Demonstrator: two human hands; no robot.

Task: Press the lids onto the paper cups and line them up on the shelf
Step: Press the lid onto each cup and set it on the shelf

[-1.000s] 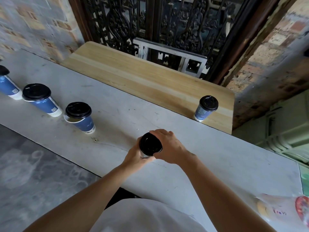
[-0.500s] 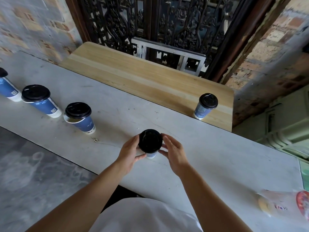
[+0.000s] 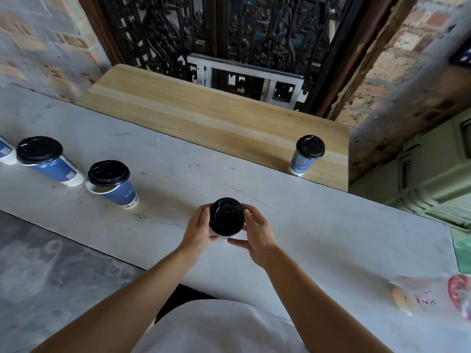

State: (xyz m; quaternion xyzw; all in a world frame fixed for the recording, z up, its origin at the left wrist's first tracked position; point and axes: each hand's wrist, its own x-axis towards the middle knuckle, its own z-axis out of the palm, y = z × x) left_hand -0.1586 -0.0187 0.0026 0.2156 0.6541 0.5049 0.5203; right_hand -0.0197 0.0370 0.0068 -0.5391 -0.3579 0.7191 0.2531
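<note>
The cup [image 3: 224, 236] I am handling is nearly hidden under its black lid [image 3: 226, 217] — from above only a sliver of white wall shows below the disc. It sits at the front middle of the grey worktop [image 3: 318, 240], right between the hands; whether its base touches the surface I cannot tell. My left hand [image 3: 197, 229] wraps the left side, fingers curled round it. My right hand [image 3: 257, 231] grips the right side, fingers bent at the lid's rim, thumb stretched just under the cup. A shelf cup [image 3: 304, 159] — blue, lidded, upright — stands at the right end of the wooden shelf [image 3: 204, 115], well apart from both hands.
</note>
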